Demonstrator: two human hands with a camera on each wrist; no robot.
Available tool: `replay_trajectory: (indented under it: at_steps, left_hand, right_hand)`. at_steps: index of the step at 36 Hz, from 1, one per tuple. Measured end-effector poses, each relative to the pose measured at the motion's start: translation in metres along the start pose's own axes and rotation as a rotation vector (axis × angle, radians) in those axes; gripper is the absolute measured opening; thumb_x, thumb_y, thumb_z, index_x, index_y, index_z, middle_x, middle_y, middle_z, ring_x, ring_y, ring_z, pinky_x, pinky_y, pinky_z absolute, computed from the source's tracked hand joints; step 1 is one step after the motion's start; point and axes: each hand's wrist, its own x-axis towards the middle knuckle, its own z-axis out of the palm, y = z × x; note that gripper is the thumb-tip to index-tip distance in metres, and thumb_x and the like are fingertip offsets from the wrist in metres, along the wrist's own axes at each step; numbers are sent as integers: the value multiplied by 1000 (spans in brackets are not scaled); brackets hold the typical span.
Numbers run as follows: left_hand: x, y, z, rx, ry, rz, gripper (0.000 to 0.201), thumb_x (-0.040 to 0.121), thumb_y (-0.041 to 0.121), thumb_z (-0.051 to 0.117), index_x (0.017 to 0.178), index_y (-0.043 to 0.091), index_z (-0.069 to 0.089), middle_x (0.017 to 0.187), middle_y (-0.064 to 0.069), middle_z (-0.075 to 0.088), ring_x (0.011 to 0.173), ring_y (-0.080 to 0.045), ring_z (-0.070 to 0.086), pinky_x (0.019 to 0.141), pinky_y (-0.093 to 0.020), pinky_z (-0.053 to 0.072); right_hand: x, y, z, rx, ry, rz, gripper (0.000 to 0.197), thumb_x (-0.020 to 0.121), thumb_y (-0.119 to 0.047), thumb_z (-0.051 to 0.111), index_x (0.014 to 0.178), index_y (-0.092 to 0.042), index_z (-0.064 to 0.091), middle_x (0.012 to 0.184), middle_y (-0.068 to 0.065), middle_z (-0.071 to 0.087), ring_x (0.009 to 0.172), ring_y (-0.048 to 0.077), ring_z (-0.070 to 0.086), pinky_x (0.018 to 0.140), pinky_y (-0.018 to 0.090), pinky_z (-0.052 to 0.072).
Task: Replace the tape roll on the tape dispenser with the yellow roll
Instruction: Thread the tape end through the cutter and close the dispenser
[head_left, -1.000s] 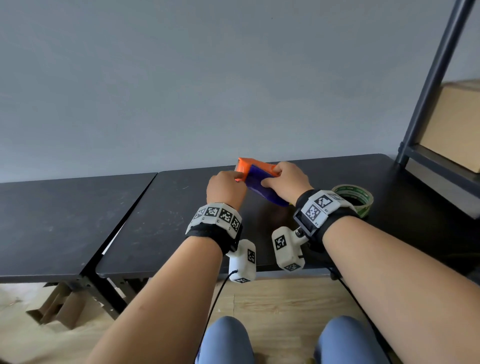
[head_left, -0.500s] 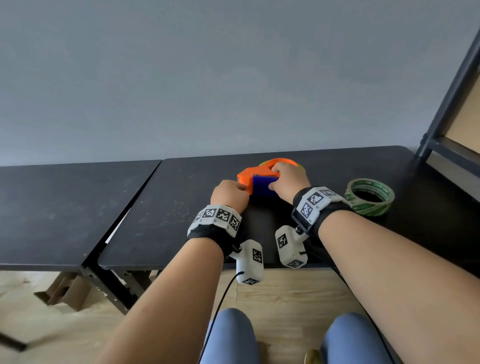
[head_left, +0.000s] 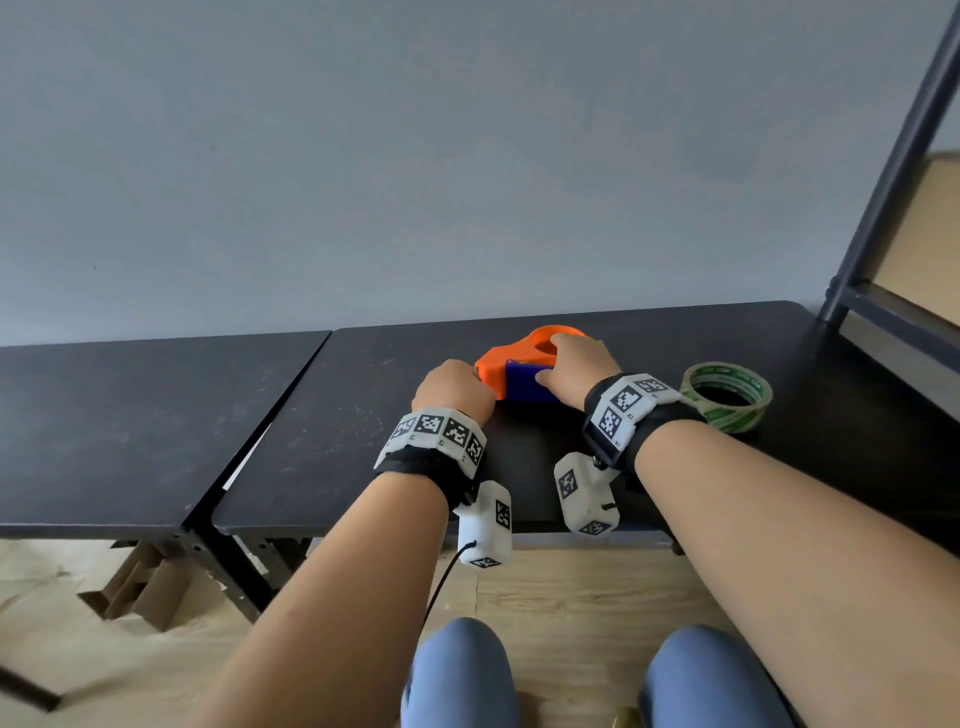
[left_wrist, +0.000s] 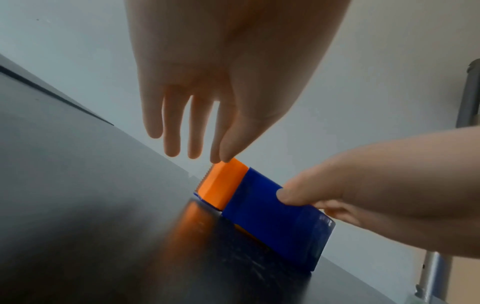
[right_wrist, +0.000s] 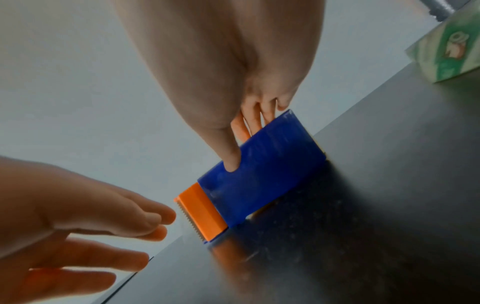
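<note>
While both hands work at the far middle of the desk, the scene runs near to far as follows.

Knees: two blue-clad knees at the bottom of the head view, over a wooden floor.
Desk (head_left: 363, 467): dark and matt; a second dark table butts against it on the left.
Left hand (head_left: 453, 391): fingers straight and loose, the tips of thumb and forefinger just touching the orange nose of the dispenser beside the toothed blade; it grasps nothing.
Right hand (head_left: 577, 366): curled over the dispenser, thumb pressed on the blue side plate, fingers reaching over the top to the far side; it holds the body down.
Dispenser (head_left: 519, 376): orange body with a blue plate, resting on the desk between the hands, blade end towards the left hand.
Green roll (head_left: 727, 397): printed green and white, lying flat on the desk just right of the right wrist, untouched.
Yellow roll: only a thin yellow edge shows behind the right hand; whether it is seated I cannot tell.
Handling: likely light, stiff plastic that slides on the smooth desk, so take it by the broad blue and orange sides, well away from the sharp teeth.
Shelf (head_left: 883, 171): dark metal upright at far right, carrying a cardboard box.
</note>
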Motion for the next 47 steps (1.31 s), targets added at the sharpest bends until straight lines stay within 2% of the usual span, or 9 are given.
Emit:
replay_trajectory:
  at_steps: [7,10,14,20,24,28,33,43,47]
  left_hand:
    - [-15,12,-7,17,20,18,26,86,7,46,65,23,50,71,1,53,77,-24,50,69,-28,41]
    - [-22,20,-7,-4,32,34,34,86,5,46,60,26,38,86,1,52,83,-22,48,73,-28,39]
    - [-30,30,-4,-12,5,89,23,83,6,47,90,15,68,93,-1,64,83,-25,59,71,-28,44]
    - [-43,50,4,29,-29,140,35,87,5,45,113,15,66,112,-8,64,92,-24,56,78,-29,42]
    - [-48,62,11,79,-54,183,34,87,7,46,111,19,66,102,-6,62,89,-22,57,77,-29,45]
    - [-48,74,12,130,-87,182,43,84,9,43,119,17,67,112,-6,68,101,-27,65,89,-34,53]
    - [-39,78,22,132,-82,191,48,88,7,45,134,16,54,135,-9,57,120,-28,57,99,-37,48]
    - [-18,77,35,187,-76,250,58,86,12,50,144,15,41,152,-6,38,141,-29,32,114,-39,33]
    - [-9,76,36,170,-33,274,58,85,8,45,143,15,44,152,-6,39,140,-29,32,113,-37,29]
  right_hand:
    - [-20,9,-16,100,41,-7,50,92,-15,53,141,-12,42,138,11,54,126,29,52,100,38,45]
    - [-29,17,-24,116,71,6,47,91,-13,52,137,-9,45,133,13,57,121,30,55,95,38,47]
    - [-38,32,-32,125,85,33,45,91,-10,52,136,-6,45,134,15,54,123,32,52,96,39,45]
    - [-50,57,-41,102,90,113,49,91,-11,51,139,-7,42,138,17,50,127,34,48,99,41,45]
    - [-58,74,-44,39,73,201,49,90,-12,49,138,-5,43,137,18,51,126,36,48,100,42,45]
    - [-63,88,-48,-89,64,299,34,87,-13,47,119,-7,57,120,13,62,113,33,58,87,35,46]
    - [-61,96,-45,-235,36,375,18,87,-12,49,97,-14,63,107,8,66,108,29,60,93,35,39]
    - [-38,101,-29,-141,78,272,30,82,-10,47,97,-24,69,106,3,65,114,28,52,83,38,26]
    - [-29,98,-27,-76,67,205,41,83,-3,47,106,-28,70,121,2,63,118,29,52,91,36,37]
